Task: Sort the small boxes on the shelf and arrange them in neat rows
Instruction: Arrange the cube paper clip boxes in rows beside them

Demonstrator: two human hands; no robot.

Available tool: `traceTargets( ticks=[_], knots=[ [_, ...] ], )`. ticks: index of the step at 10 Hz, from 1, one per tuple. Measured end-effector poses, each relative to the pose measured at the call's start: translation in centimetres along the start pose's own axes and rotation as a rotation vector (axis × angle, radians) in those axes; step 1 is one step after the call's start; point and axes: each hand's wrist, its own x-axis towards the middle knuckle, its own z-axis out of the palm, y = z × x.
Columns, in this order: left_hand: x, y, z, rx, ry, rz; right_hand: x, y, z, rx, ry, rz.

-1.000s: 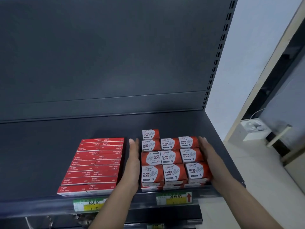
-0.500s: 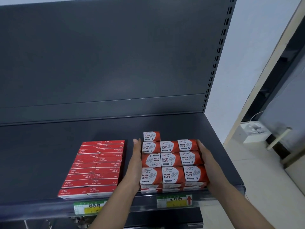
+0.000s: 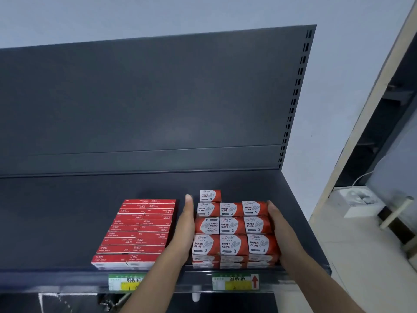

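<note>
Ok, block of small red-and-white cardboard paper-clip boxes (image 3: 232, 227) sits front right on the dark grey metal shelf (image 3: 67, 211), beside flat red staple boxes (image 3: 137, 231). Left hand (image 3: 186, 224) and right hand (image 3: 276, 224) flank it, fingers straight, together, flat on its sides. Likely light, stiff, loosely stacked: press side walls evenly.

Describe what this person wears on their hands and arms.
Nothing worn is visible. The left hand and right hand are bare, with no gloves, rings, watch or bracelets showing. Both forearms are uncovered down to the frame edge, with no sleeve in view.
</note>
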Motion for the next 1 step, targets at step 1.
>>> traceTargets(
  ticks=[1],
  knots=[
    [-0.03,1.77,-0.69,0.445,0.167,0.25,0.03,-2.46,0.1,-0.346,0.065,-0.223]
  ],
)
